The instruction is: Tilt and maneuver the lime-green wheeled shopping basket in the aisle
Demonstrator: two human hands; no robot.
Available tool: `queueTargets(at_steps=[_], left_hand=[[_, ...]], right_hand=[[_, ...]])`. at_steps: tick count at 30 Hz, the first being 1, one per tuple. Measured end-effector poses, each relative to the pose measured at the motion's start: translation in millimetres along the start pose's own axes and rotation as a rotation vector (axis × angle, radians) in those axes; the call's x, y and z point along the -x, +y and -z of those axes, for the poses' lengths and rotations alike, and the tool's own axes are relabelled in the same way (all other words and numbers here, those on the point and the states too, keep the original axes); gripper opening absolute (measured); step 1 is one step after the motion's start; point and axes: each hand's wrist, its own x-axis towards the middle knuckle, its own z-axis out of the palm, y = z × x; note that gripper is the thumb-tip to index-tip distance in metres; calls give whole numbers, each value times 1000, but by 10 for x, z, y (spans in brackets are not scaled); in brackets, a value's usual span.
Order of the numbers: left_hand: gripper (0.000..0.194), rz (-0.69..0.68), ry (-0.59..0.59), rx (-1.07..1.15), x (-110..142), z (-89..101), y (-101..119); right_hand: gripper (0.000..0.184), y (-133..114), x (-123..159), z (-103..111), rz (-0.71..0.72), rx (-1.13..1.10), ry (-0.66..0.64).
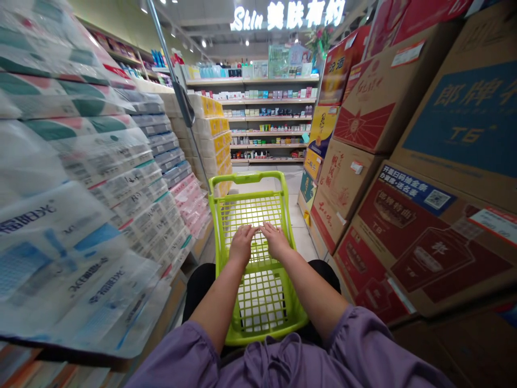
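A lime-green plastic shopping basket (293,291) with lattice walls stands between the knees, its green handle (258,177) at the far end. Pale floor shows through its openings. My left hand (241,242) and my right hand (275,241) are over the middle of the basket, palms down. Both hands have their fingers stretched forward, and the fingertips nearly meet. Whether they rest on the lattice or hover just above it, I cannot tell. From the basket's far left corner a thin metal pole (165,46) with a grey fitting rises out of view.
Stacked tissue packs (121,178) line the left side, with yellow-and-white packs (214,129) farther along. Printed cartons (359,167) are piled high on the right. Shelves of small cosmetics (270,101) stand ahead under a lit sign (288,14). Tiled floor (301,237) runs between.
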Motion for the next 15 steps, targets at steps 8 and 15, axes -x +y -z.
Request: queueTargets(at_steps=[8,15], left_hand=[[58,-20,-28,-15,2,20,-17],[38,298,90,-160,16,131,106]], right_hand=[[103,-5,1,3,9,5,18],[95,-18,13,31,13,41,-23]])
